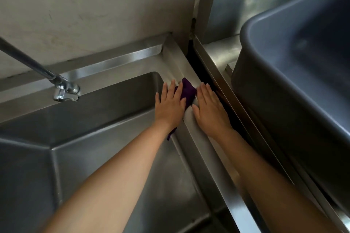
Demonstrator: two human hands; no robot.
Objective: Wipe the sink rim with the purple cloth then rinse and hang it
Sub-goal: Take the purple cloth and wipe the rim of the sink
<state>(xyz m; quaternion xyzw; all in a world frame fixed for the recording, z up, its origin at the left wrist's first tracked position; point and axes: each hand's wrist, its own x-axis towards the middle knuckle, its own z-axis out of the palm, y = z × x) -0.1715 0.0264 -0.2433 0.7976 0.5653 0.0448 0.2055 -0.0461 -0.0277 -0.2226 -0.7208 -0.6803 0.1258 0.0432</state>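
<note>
My left hand (170, 104) presses the purple cloth (187, 90) flat-fingered onto the sink rim (191, 119); my right hand (210, 108) rests flat beside it, fingers straight.

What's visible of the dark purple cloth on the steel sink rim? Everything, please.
The dark purple cloth looks like soft fabric, bunched and creased rather than spread flat. It lies on the stainless steel sink rim, near the back corner. The left hand presses on it with straight fingers, covering much of it. One corner pokes out below that wrist and hangs off the rim's inner edge. The right hand lies flat on the rim beside it; contact is unclear.
</note>
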